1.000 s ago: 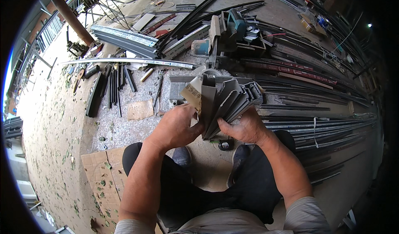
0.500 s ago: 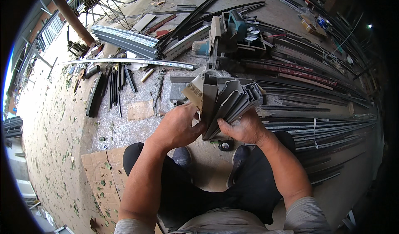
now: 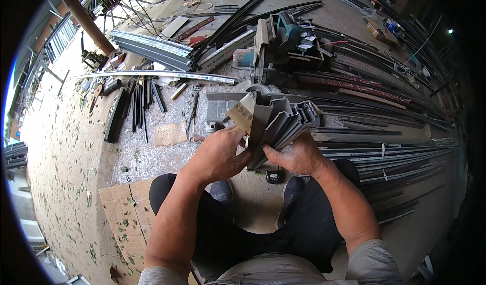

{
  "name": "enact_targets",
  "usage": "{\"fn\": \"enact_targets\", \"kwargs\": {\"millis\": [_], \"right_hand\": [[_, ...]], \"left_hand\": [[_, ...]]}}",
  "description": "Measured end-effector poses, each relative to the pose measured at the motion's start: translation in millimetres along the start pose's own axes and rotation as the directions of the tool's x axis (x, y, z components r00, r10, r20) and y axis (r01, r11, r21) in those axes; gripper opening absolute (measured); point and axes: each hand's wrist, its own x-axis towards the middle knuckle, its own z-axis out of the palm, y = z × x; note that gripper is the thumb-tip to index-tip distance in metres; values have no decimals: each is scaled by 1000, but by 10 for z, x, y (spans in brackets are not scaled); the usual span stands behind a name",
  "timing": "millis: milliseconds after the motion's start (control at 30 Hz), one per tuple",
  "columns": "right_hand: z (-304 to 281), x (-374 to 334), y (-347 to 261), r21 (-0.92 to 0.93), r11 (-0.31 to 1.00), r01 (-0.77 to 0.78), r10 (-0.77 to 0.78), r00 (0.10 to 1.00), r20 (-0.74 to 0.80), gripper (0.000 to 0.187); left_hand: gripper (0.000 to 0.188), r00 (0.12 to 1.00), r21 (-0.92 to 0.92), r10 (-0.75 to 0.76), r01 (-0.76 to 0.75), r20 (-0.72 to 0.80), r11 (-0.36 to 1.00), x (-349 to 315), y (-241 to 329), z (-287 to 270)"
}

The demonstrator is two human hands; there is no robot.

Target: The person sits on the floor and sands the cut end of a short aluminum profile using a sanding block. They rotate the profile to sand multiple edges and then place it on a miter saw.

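Between my two hands is a bundle of short grey metal profiles (image 3: 285, 125) with channelled ends, tilted and fanned slightly apart. My left hand (image 3: 218, 152) is closed on the leftmost profile (image 3: 259, 121), its thumb toward the bundle. From that profile's upper end a strip of brown-and-white film (image 3: 241, 112) sticks out to the left. My right hand (image 3: 299, 155) is wrapped round the right side of the bundle, thumb across the near face; its other fingers are mostly hidden behind. Below the bundle, a black tape measure (image 3: 275, 176) lies on the floor between my shoes.
A cut-off saw (image 3: 287, 29) with a teal housing stands just beyond my hands. Long dark profiles (image 3: 374, 103) lie stacked on the right. Short black offcuts (image 3: 139, 108) and a long white-faced strip (image 3: 167, 75) are at left. Flattened cardboard (image 3: 124, 224) lies by my left knee.
The left profile has shifted a little to the right, closer against the rest of the bundle, and its film strip moved with it. Both hands keep their hold.
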Motion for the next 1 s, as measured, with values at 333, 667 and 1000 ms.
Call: {"fn": "enact_targets", "kwargs": {"millis": [333,667,1000], "right_hand": [[7,-6,-24,64,995,-70,68,997,30,30],[6,-27,-22,101,989,-106,102,994,42,32],[67,-7,-31,174,969,-174,169,985,45,34]], "left_hand": [[39,999,-11,38,-38,-14,999,-16,9,3],[39,1000,2,14,-14,-8,1000,-28,36,16],[38,999,-6,35,-35,-39,999,-53,-16,17]]}}
